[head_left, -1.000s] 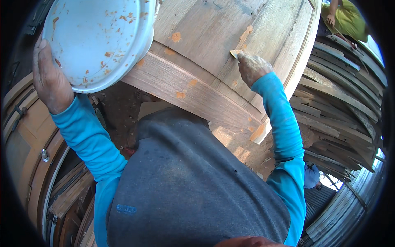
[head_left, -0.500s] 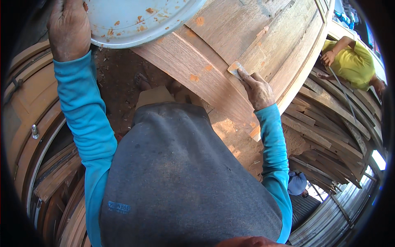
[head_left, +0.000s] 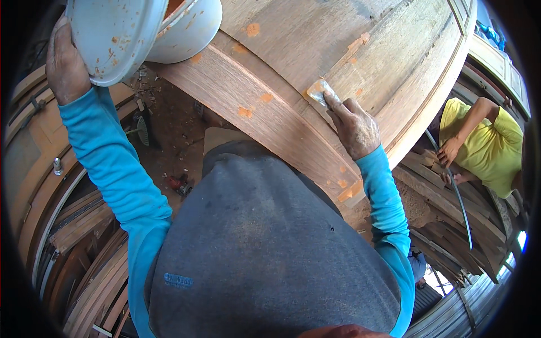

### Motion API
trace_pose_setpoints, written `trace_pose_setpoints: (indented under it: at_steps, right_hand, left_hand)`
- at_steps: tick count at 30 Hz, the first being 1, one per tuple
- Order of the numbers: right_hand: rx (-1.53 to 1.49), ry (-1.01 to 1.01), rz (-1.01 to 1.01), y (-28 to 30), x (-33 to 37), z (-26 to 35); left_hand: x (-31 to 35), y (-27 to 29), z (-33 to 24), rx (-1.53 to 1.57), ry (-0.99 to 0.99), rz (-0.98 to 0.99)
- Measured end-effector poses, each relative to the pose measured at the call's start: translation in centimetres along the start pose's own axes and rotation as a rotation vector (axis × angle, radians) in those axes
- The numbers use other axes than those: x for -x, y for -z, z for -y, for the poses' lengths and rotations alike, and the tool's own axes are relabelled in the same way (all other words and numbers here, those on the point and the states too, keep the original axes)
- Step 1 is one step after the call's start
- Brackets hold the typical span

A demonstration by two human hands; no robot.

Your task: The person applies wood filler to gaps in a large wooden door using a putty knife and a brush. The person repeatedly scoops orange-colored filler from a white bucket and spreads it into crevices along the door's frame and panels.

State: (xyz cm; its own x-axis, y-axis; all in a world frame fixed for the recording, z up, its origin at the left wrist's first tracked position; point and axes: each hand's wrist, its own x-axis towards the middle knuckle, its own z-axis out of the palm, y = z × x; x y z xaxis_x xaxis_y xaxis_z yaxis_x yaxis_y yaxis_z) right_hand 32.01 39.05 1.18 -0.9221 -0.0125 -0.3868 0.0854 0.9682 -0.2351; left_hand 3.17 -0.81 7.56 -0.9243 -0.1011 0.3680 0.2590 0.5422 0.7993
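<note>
My left hand (head_left: 67,65) grips the rim of a white round lid (head_left: 112,42) spattered with orange filler, its fingertips hidden behind the lid. The lid is tilted up at the left of a white bucket (head_left: 194,34), where a strip of orange-brown shows inside the opening. In my right hand (head_left: 358,129) is a small flat putty knife (head_left: 319,90) with filler on its blade, held closed between thumb and fingers. It is over a wooden door (head_left: 293,53) dotted with orange filler patches (head_left: 253,29).
Wooden door frames (head_left: 42,132) and boards lean at my left. A red tool (head_left: 180,184) lies on the dirt floor among shavings. Stacked timber (head_left: 445,197) is at the right, beside a person in a yellow shirt (head_left: 484,146) holding a long thin strip (head_left: 459,205).
My left hand has lifted and tilted the lid leftward, uncovering part of the bucket. The putty knife stays in my right hand over the door. The person at right has moved.
</note>
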Motion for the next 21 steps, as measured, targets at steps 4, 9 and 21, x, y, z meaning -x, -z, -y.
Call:
trace_pose_setpoints:
  at_steps: [4,9,21]
  right_hand:
    - [-0.013,0.003,0.020,-0.1,0.2,-0.6]
    - [-0.044,-0.026,-0.045,0.1,-1.0,-2.1]
    - [-0.079,0.003,-0.096,-0.4,0.3,-3.1]
  left_hand:
    - [-0.3,0.3,0.6,0.079,-0.035,0.031]
    - [0.1,-0.6,-1.7,0.252,0.233,0.025]
    - [-1.5,2.4,3.4,-0.403,-0.317,0.108]
